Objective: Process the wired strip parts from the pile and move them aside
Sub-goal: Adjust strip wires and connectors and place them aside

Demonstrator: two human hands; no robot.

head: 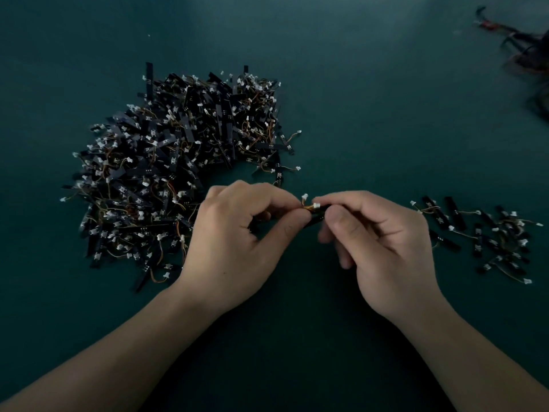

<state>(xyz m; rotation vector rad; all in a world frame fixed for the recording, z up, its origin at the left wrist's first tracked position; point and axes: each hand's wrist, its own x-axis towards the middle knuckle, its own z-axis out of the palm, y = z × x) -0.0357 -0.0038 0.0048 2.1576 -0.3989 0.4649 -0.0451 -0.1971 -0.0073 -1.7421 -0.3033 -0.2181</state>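
A big pile (178, 168) of black strip parts with thin orange wires and small white connectors lies left of centre on the dark green table. Just in front of it, my left hand (237, 239) and my right hand (383, 245) meet, both pinching one wired strip part (315, 214) between fingertips. Its white connectors and orange wire stick up between my thumbs; most of the black strip is hidden by my fingers. A smaller group of the same strip parts (487, 236) lies spread out to the right of my right hand.
A blurred tangle of dark parts with red wires (525, 52) sits at the far right corner of the table (356, 84). Bare green surface lies between the big pile and the right-hand group.
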